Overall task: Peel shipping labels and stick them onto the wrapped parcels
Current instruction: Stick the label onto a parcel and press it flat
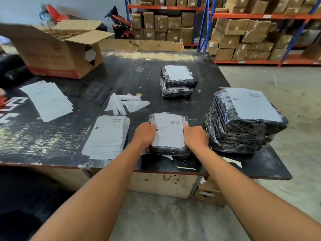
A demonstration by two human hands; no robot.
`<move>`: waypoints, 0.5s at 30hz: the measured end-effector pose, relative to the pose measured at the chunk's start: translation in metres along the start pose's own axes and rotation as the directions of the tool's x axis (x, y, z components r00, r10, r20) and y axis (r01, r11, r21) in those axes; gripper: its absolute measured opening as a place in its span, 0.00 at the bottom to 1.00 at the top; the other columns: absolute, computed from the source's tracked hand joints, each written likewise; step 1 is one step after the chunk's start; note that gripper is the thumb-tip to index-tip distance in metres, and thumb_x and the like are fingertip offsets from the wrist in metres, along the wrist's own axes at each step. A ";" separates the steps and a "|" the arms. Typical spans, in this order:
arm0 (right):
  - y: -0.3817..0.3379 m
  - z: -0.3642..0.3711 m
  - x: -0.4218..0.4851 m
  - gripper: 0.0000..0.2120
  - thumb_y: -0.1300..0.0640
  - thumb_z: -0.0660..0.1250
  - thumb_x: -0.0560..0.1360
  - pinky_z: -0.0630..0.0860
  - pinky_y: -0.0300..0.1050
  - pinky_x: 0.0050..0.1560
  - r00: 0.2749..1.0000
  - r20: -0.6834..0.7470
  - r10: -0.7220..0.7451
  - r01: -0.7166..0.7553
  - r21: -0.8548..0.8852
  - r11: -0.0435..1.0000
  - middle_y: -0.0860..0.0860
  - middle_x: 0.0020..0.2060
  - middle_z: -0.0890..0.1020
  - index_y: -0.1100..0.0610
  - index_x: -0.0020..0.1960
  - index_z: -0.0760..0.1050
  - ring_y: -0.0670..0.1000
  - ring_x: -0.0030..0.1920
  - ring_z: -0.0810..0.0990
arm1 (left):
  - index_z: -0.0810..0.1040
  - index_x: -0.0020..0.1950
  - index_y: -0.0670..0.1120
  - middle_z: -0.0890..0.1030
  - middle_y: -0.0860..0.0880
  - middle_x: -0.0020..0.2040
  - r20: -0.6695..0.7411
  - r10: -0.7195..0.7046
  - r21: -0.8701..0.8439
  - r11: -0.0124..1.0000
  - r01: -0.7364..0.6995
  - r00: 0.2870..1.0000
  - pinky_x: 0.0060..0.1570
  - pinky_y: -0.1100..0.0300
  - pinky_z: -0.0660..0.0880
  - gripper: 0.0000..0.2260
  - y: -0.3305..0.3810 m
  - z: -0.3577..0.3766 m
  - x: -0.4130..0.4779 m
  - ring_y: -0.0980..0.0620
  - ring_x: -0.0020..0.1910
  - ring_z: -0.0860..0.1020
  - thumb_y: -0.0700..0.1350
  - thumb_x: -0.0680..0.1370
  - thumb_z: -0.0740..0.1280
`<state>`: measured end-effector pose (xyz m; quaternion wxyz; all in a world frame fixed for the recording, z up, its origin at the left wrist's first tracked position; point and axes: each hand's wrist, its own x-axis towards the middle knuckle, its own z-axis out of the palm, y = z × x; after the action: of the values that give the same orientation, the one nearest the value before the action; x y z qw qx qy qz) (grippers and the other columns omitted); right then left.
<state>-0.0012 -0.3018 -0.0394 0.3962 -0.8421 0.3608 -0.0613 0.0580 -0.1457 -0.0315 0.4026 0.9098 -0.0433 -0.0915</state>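
A black-wrapped parcel [169, 151] lies near the front edge of the black table [52, 136], with a white shipping label [169, 131] on its top. My left hand [145, 134] grips the parcel's left side, fingers over the label's left edge. My right hand [195, 136] grips its right side the same way. A stack of unpeeled labels [106, 136] lies just left of the parcel. Labelled parcels are stacked at the right [243, 122] and further back [178, 80].
Peeled backing sheets [125, 103] lie behind the label stack. More paper sheets [48, 100] lie at the left. An open cardboard box [57, 49] stands at the back left. Shelves of brown cartons [243, 32] fill the background, with concrete floor to the right.
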 end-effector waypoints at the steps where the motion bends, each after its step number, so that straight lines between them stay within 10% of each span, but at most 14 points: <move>1: -0.004 -0.005 0.000 0.24 0.43 0.54 0.81 0.71 0.54 0.60 1.000 -0.004 0.029 -0.029 -0.027 0.999 0.61 0.60 0.77 0.61 0.57 0.79 0.61 0.61 0.75 | 0.78 0.53 0.33 0.80 0.34 0.54 -0.020 0.001 0.005 1.000 -0.001 1.000 0.49 0.51 0.70 0.21 0.001 -0.005 0.000 0.38 0.53 0.77 0.48 0.84 0.52; 4: -0.022 -0.017 -0.004 0.21 0.48 0.54 0.82 0.69 0.56 0.64 0.990 -0.120 -0.071 0.055 -0.131 0.990 0.61 0.65 0.74 0.59 0.63 0.78 0.63 0.65 0.72 | 0.74 0.38 0.37 0.80 0.34 0.48 -0.162 0.054 0.014 0.999 -0.053 0.985 0.48 0.51 0.69 0.20 0.002 -0.025 -0.003 0.36 0.51 0.77 0.45 0.84 0.52; 9: -0.077 0.005 -0.020 0.16 0.65 0.59 0.73 0.67 0.45 0.34 0.953 -0.007 -0.302 0.301 -0.064 0.952 0.62 0.39 0.83 0.55 0.28 0.67 0.56 0.34 0.70 | 0.74 0.33 0.42 0.76 0.44 0.37 -0.350 0.012 -0.006 1.000 -0.015 0.937 0.41 0.58 0.67 0.16 -0.011 -0.078 -0.001 0.44 0.41 0.74 0.41 0.81 0.59; 15: -0.134 0.072 -0.053 0.14 0.65 0.62 0.74 0.79 0.46 0.50 0.886 0.205 -0.417 0.432 -0.034 0.901 0.52 0.48 0.86 0.53 0.42 0.85 0.57 0.50 0.83 | 0.85 0.39 0.44 0.84 0.44 0.40 -0.417 -0.087 0.012 0.995 0.102 0.905 0.46 0.52 0.80 0.12 -0.064 -0.141 0.007 0.40 0.41 0.81 0.36 0.74 0.62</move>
<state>0.0628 -0.1649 0.0168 0.3730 -0.9173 0.1298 -0.0507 0.0938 -0.0015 0.0128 0.3826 0.9159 0.0860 0.0856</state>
